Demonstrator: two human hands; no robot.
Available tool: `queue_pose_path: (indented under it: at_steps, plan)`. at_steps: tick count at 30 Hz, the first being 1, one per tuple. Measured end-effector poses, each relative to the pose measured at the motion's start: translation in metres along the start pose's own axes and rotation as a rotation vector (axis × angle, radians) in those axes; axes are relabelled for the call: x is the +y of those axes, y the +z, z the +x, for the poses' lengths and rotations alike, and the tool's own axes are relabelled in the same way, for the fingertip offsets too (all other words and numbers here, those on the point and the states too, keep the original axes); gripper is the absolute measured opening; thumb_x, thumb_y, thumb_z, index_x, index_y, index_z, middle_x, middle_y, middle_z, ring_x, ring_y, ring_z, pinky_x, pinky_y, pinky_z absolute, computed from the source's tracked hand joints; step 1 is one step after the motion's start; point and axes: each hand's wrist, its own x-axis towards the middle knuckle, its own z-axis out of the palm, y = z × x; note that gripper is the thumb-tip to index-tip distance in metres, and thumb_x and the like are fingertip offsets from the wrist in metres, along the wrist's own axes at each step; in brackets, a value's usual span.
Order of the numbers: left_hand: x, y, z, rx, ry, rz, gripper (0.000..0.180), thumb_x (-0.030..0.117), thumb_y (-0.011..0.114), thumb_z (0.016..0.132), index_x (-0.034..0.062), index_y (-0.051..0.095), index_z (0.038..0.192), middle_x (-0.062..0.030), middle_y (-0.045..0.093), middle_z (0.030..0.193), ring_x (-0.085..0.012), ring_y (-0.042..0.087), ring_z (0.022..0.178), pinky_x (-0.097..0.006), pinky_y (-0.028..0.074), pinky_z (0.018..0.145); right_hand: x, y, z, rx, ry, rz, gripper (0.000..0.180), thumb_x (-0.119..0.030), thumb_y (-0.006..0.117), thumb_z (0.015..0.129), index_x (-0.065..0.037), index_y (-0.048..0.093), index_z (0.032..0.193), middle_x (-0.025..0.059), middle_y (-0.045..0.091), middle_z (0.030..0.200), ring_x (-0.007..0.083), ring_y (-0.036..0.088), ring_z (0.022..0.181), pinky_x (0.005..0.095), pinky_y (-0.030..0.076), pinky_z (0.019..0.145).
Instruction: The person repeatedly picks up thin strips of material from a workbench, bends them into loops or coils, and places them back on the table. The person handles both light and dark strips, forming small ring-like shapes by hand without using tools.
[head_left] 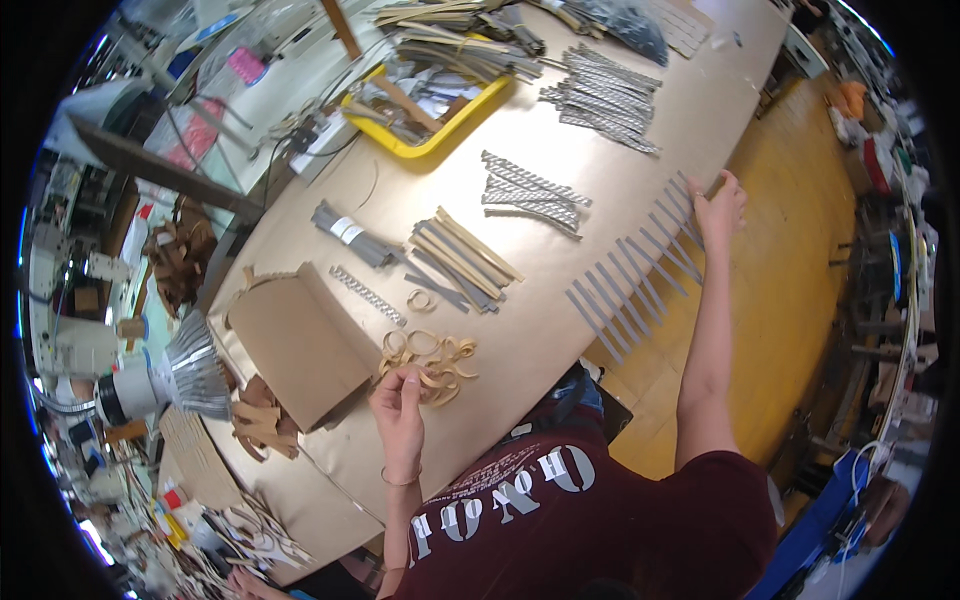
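My left hand (398,412) is closed in a pinch at the near edge of a loose pile of curled tan strip loops (455,352), apparently gripping one of them. Farther right, my right hand (720,207) is stretched out to the table's edge, its fingers closed at the far end of a row of narrow grey strips (628,285). The strips lie side by side, overhanging the edge; the fingers partly hide the piece they hold. One separate tan ring (421,300) lies beyond the pile, beside a patterned strip (367,295).
An open cardboard box (300,345) stands left of the loops. Beyond lie a bundle of grey strips (352,236), tan and grey strips (465,258), patterned strips (535,195) and a yellow tray (430,147). A lamp (185,375) stands left; another person's hand (250,584) shows lower left.
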Motion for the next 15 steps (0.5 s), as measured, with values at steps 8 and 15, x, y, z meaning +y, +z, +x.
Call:
queue_pose_path:
  at_steps: [8, 15]
  plan:
    - [-0.011, -0.019, -0.004, 0.26, 0.14, 0.269, 0.012, 0.01, 0.064, 0.093, -0.002, 0.065, 0.092, -0.0017, 0.063, 0.076, -0.0065, 0.053, 0.072, -0.023, 0.043, 0.065, -0.093, -0.055, -0.127, -0.285, -0.51, 0.924, 0.018, -0.019, 0.07, 0.089, -0.002, 0.068, 0.095, 0.0068, 0.066, 0.084, 0.0157, 0.059, 0.079, 0.0297, 0.047, 0.075]
    - [-0.003, -0.015, -0.008, 0.398, 0.276, 0.358, 0.011, 0.004, 0.065, 0.091, -0.001, 0.063, 0.101, -0.0041, 0.063, 0.09, -0.0089, 0.056, 0.077, -0.023, 0.045, 0.068, -0.157, -0.071, -0.218, -0.679, -0.64, 0.669, 0.021, -0.024, 0.069, 0.089, -0.004, 0.066, 0.094, 0.0107, 0.065, 0.091, 0.0282, 0.063, 0.086, 0.0402, 0.045, 0.076]
